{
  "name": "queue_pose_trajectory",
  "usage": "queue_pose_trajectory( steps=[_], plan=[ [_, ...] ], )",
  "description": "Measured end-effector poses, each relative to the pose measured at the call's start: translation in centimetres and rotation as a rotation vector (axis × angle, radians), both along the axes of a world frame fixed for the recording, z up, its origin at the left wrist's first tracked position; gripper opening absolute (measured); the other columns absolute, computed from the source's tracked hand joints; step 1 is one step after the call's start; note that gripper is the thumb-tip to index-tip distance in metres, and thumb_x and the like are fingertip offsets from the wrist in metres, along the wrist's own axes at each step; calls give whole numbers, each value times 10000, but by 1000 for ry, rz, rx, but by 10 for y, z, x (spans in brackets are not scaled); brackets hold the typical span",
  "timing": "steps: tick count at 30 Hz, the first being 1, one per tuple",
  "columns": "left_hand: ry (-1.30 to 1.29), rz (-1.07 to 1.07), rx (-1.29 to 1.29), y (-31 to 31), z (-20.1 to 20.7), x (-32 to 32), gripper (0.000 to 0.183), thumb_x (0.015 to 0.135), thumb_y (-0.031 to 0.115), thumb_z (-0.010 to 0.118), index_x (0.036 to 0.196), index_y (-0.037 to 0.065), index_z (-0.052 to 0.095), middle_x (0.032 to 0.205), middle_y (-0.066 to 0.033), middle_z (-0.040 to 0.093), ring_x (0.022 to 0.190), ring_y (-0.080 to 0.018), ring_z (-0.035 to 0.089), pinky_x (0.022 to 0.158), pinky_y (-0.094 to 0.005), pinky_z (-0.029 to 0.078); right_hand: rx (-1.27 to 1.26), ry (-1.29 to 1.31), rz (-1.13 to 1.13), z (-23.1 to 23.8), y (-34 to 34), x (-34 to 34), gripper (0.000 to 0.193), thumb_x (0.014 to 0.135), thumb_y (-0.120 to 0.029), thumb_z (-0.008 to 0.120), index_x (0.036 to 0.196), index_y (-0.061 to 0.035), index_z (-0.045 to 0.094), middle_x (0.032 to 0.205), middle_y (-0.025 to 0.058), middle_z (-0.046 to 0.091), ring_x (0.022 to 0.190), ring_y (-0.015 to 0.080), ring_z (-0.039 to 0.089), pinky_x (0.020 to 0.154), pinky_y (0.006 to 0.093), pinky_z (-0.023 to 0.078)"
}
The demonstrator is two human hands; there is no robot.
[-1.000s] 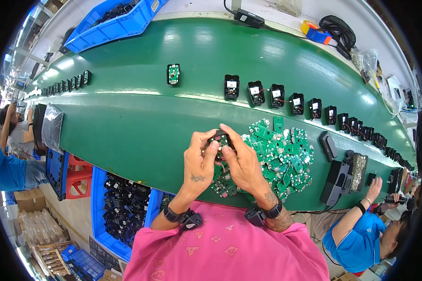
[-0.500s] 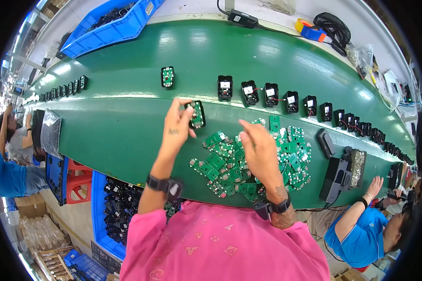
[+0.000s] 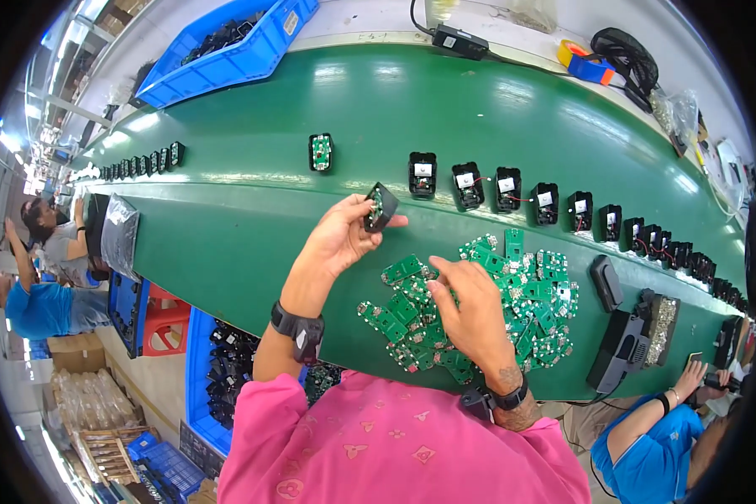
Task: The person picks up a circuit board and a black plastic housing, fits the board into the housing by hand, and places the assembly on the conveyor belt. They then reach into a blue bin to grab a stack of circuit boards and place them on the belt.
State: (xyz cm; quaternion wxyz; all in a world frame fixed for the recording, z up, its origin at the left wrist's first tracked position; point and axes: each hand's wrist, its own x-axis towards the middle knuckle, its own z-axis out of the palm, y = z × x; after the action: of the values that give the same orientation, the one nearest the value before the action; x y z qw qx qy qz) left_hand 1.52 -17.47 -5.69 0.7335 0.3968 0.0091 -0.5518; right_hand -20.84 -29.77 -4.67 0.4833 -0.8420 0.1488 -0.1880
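Above the belt, my left hand grips a small black plastic housing between thumb and fingers. It is tilted, with its plain black side to the right and a green circuit board showing inside. My right hand hovers over a loose pile of green circuit boards, thumb and index finger apart and the other fingers curled; I see nothing between them. Farther off stands another black housing with a board in it. To its right, a row of open black housings with white-topped parts and red wires stretches away.
A blue bin of dark parts stands at the far left. Right of the pile lie a black device and a dark cover. More housings line the left. Co-workers sit at both sides; a blue crate stands below the edge.
My left hand has turned the housing, so its black side now faces right. My right hand stays over the boards, its index finger more bent. The whole view has shifted slightly.
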Motion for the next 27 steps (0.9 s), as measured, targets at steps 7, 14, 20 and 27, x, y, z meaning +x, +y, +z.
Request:
queue_pose_trajectory(
  steps=[7, 14, 20, 27],
  plan=[
    [-670, 222, 440, -27, -14, 36, 158, 1009, 146, 542, 1147, 70, 532, 932, -110, 653, 676, -236, 701, 517, -274, 566, -558, 319, 57, -24, 14, 25, 541, 729, -43, 667, 1265, -61, 600, 1142, 133, 534, 1082, 314, 492, 841, 425, 412],
    [-1538, 46, 831, -40, -16, 53, 383, 980, 130, 563, 1345, 23, 525, 1035, -166, 668, 500, -167, 645, 454, -307, 517, -438, 296, 17, -41, 18, 36, 277, 721, -56, 669, 996, -35, 643, 1038, 121, 538, 997, 282, 504, 790, 411, 397],
    [-2251, 6, 689, -50, -8, 35, 746, 813, 162, 759, 1474, 81, 422, 1420, -263, 506, 917, -304, 708, 760, -383, 572, -479, 218, -48, -48, 16, 39, 140, 747, -56, 637, 887, -57, 627, 930, 88, 557, 970, 264, 520, 806, 402, 390],
    [-1801, -288, 427, -77, -31, 21, 825, 690, 130, 856, 1442, 192, 521, 1414, -107, 457, 697, -134, 556, 591, -263, 486, -302, -51, -50, -25, -5, 10, 72, 829, -65, 622, 893, -32, 630, 893, 101, 598, 858, 286, 585, 737, 414, 468]
  ],
)
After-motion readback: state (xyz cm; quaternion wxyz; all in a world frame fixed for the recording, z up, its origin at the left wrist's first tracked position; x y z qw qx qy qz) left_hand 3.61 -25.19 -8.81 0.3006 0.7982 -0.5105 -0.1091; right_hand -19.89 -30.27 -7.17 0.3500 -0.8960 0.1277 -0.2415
